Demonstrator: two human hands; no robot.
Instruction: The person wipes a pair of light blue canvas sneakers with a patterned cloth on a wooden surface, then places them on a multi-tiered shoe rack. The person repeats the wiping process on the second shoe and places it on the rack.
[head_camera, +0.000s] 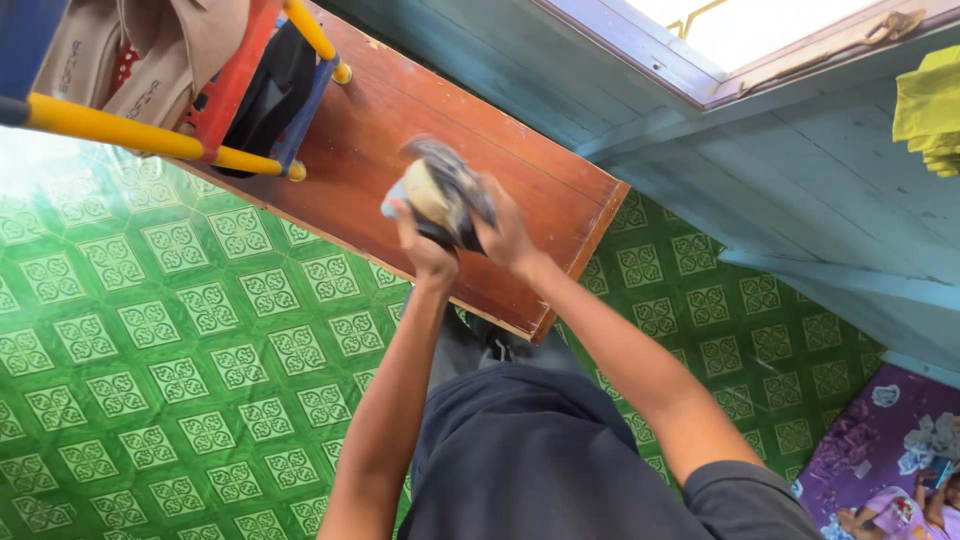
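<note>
Both hands hold one blurry bundle of cloth (445, 190), grey and cream, up over a brown wooden board (470, 140). The left hand (425, 250) grips it from below and the right hand (505, 235) squeezes its side, above the green patterned floor (170, 340)

shoe rack, red and yellow bars (150, 135), 10 o'clock | wooden board (375, 150), centre | green patterned floor (180, 380), 8 o'clock | window (740, 30), 1 o'clock | purple mat (880, 440), 4 o'clock
</note>
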